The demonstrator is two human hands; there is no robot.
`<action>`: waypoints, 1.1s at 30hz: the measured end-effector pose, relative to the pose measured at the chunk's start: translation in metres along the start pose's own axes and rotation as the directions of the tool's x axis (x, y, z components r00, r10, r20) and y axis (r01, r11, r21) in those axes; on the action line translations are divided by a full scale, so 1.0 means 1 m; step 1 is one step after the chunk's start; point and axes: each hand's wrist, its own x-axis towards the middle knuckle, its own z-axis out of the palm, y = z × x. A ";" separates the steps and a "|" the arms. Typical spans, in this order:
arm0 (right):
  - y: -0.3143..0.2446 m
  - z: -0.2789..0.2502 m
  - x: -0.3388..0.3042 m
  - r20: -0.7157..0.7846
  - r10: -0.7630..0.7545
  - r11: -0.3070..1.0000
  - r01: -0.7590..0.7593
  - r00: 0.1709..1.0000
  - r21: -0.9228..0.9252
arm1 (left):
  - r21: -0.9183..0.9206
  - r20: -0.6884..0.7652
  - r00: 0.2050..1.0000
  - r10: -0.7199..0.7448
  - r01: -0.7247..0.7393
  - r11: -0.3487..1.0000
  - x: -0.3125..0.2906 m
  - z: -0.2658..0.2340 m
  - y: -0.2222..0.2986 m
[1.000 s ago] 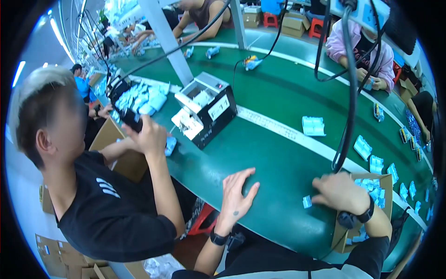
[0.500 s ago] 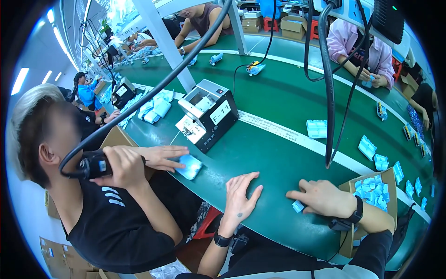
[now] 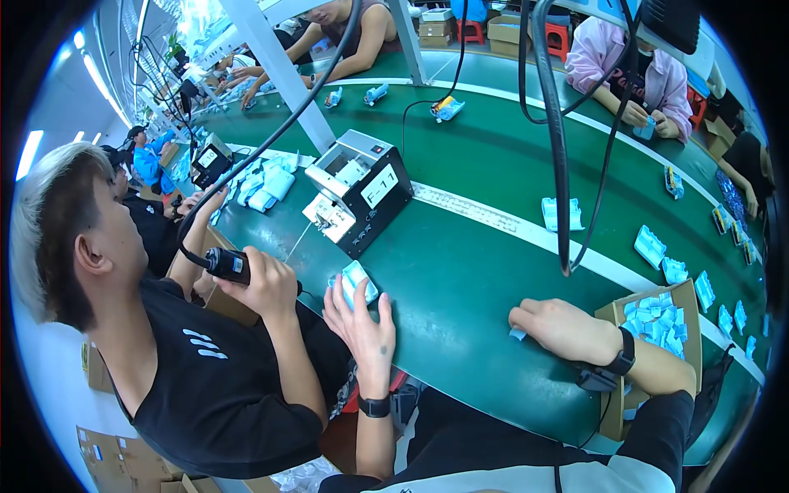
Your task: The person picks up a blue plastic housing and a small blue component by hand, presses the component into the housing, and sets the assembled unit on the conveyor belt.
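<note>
My left hand [image 3: 364, 333] reaches forward and to the left, its fingers spread and the thumb apart. Its fingertips rest against a light-blue plastic shell [image 3: 362, 284] on the green table; how firmly they touch is hard to see. Farther right, my right hand [image 3: 563, 329] is closed low over the tabletop. A small light-blue piece [image 3: 517, 334] pokes out under its curled fingertips. Beside my right wrist stands a cardboard box [image 3: 610, 315] holding many small light-blue pieces [image 3: 657, 324].
Ahead of my left hand stands a black-and-silver bench machine [image 3: 362, 193]. On my left a co-worker [image 3: 205, 353] grips a black handheld tool [image 3: 228, 266]. Light-blue shells [image 3: 649, 246] lie beyond a white strip [image 3: 468, 211]. Black cables [image 3: 559, 164] hang over the table.
My left hand has moved left to the light-blue shell. The co-worker's hand has left that shell, which now sits turned. My right fingers have closed over the small piece.
</note>
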 end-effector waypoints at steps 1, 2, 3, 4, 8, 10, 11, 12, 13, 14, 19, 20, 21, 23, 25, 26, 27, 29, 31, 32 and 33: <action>0.001 0.001 -0.002 -0.026 0.010 1.000 -0.010 1.000 -0.016 | -0.027 0.055 0.998 -0.034 0.035 0.999 -0.007 0.006 -0.007; 0.003 0.001 -0.002 -0.046 0.012 0.999 -0.013 0.999 -0.035 | -0.047 0.108 0.991 -0.074 0.079 0.996 -0.014 0.012 -0.014; 0.004 0.000 -0.001 -0.066 0.015 0.998 -0.018 0.998 -0.053 | -0.065 0.164 0.980 -0.112 0.124 0.990 -0.019 0.015 -0.018; 0.005 0.000 -0.001 -0.055 0.021 0.999 -0.023 0.998 -0.038 | -0.061 0.183 0.977 -0.113 0.126 0.990 -0.020 0.009 -0.012; 0.011 -0.015 0.014 -0.105 -0.002 0.983 -0.017 0.994 -0.184 | -0.297 0.516 0.833 -0.201 0.394 0.870 -0.016 -0.011 0.023; 0.004 -0.008 0.028 -0.076 0.006 0.978 -0.022 0.997 -0.207 | -0.531 0.497 0.846 -0.193 0.472 0.703 -0.014 -0.022 0.031; 0.005 -0.003 0.034 -0.143 -0.007 0.982 -0.020 0.990 -0.190 | -0.517 0.526 0.827 -0.199 0.496 0.698 -0.011 -0.020 0.028; 0.008 -0.002 0.041 -0.219 -0.020 0.982 -0.022 0.976 -0.186 | -0.438 0.323 0.937 -0.130 0.270 0.858 -0.002 -0.014 0.019; 0.009 0.001 0.045 -0.205 -0.009 0.983 -0.029 0.979 -0.183 | -0.291 0.121 0.993 -0.006 0.041 0.956 0.003 -0.009 0.010; 0.013 0.002 0.051 -0.226 -0.029 0.994 0.004 0.974 -0.108 | -0.294 0.125 0.992 -0.026 0.062 0.954 0.005 -0.002 0.000; 0.027 -0.016 0.038 -0.286 -0.045 0.991 0.006 0.957 -0.136 | -0.196 0.384 0.923 0.030 0.050 0.979 -0.005 0.007 -0.017; 0.029 -0.019 0.034 -0.300 -0.032 0.975 -0.037 0.953 -0.221 | -0.275 0.422 0.905 0.054 0.071 0.959 -0.008 0.006 -0.011; 0.029 -0.019 0.036 -0.289 -0.027 0.975 -0.038 0.957 -0.219 | -0.353 0.457 0.886 0.082 0.096 0.931 -0.010 0.006 -0.005; 0.026 -0.014 0.036 -0.182 0.040 0.899 -0.115 0.982 -0.423 | -0.411 0.464 0.872 0.156 0.056 0.910 -0.017 0.006 0.016; 0.026 -0.009 0.042 -0.119 0.091 0.847 -0.140 0.989 -0.513 | -0.506 0.436 0.852 0.289 -0.033 0.862 -0.022 0.004 0.033; 0.029 -0.004 0.048 -0.158 0.073 0.873 -0.140 0.985 -0.467 | -0.513 0.448 0.845 0.291 -0.024 0.858 -0.023 0.004 0.037; 0.035 -0.002 0.053 -0.198 0.055 0.895 -0.136 0.979 -0.424 | -0.527 0.437 0.836 0.331 -0.059 0.848 -0.024 0.007 0.042; 0.043 0.000 0.058 -0.230 0.044 0.917 -0.131 0.972 -0.377 | -0.551 0.411 0.816 0.407 -0.133 0.823 -0.023 0.013 0.048; 0.048 -0.005 0.059 -0.347 0.006 0.933 -0.130 0.938 -0.336 | -0.573 0.417 0.808 0.416 -0.122 0.810 -0.022 0.017 0.046; 0.049 -0.007 0.060 -0.405 -0.015 0.942 -0.123 0.914 -0.313 | -0.588 0.418 0.803 0.425 -0.118 0.800 -0.021 0.018 0.044; 0.043 -0.009 0.062 -0.400 -0.014 0.944 -0.119 0.916 -0.307 | -0.601 0.418 0.799 0.433 -0.114 0.791 -0.021 0.020 0.043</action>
